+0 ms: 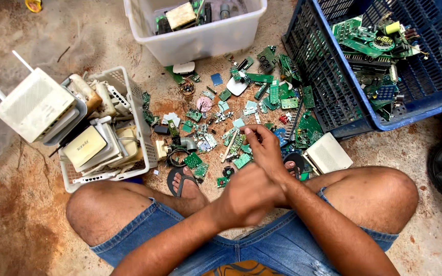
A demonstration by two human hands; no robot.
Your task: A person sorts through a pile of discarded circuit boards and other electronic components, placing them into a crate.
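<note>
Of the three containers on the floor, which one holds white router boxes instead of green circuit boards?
The white slatted basket at the left; the other two hold boards.

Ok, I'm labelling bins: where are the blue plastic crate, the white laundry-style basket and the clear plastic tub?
blue plastic crate (333, 110): head view, left wall.
white laundry-style basket (138, 110): head view, right rim.
clear plastic tub (200, 43): head view, front wall.

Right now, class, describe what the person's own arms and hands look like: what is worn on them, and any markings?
Both forearms are bare: no sleeves, gloves, watch, bracelets or rings show on the left hand or the right hand. No markings can be made out; the left hand is blurred. Below the arms are frayed blue denim shorts, and dark flip-flop sandals on the feet.
</note>
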